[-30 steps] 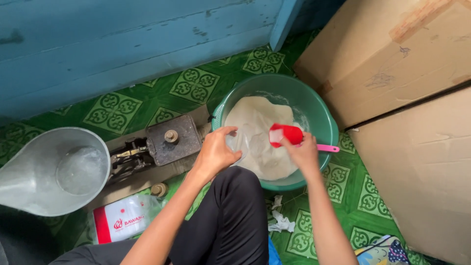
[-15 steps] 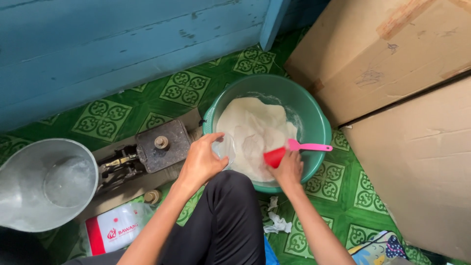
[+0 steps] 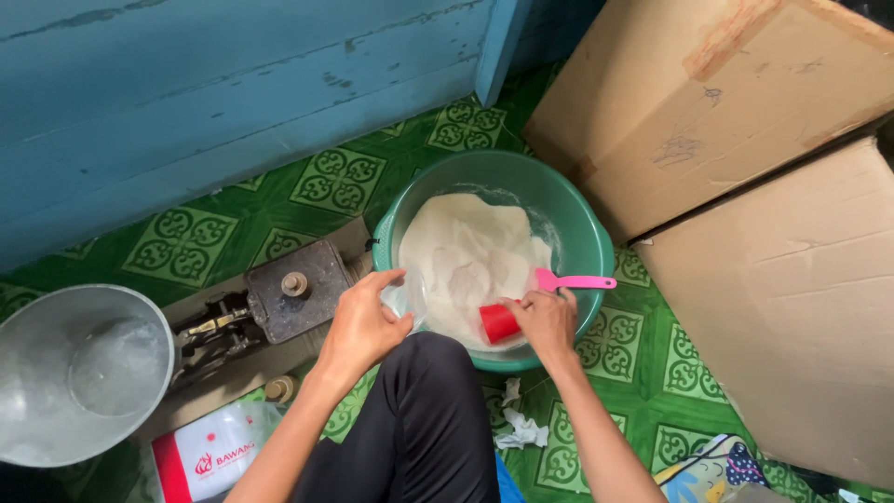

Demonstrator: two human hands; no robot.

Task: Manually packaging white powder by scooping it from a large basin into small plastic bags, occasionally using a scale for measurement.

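The right hand (image 3: pixel 548 319) gripped a red scoop (image 3: pixel 500 323) with a pink handle (image 3: pixel 575 280), its mouth at the white powder (image 3: pixel 466 261) in the green basin (image 3: pixel 585 233). The left hand (image 3: pixel 365 321) pinched a thin clear plastic bag (image 3: pixel 410 296) at the rim; it looked limp, slippery and best held by its mouth. A red-and-white packet (image 3: pixel 207 455) lay on the floor left; plain brown cartons (image 3: pixel 745 121) stood right.

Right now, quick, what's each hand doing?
Left hand: closed on a clear bag at the basin rim.
Right hand: closed on a red scoop with a pink handle, over the white powder.
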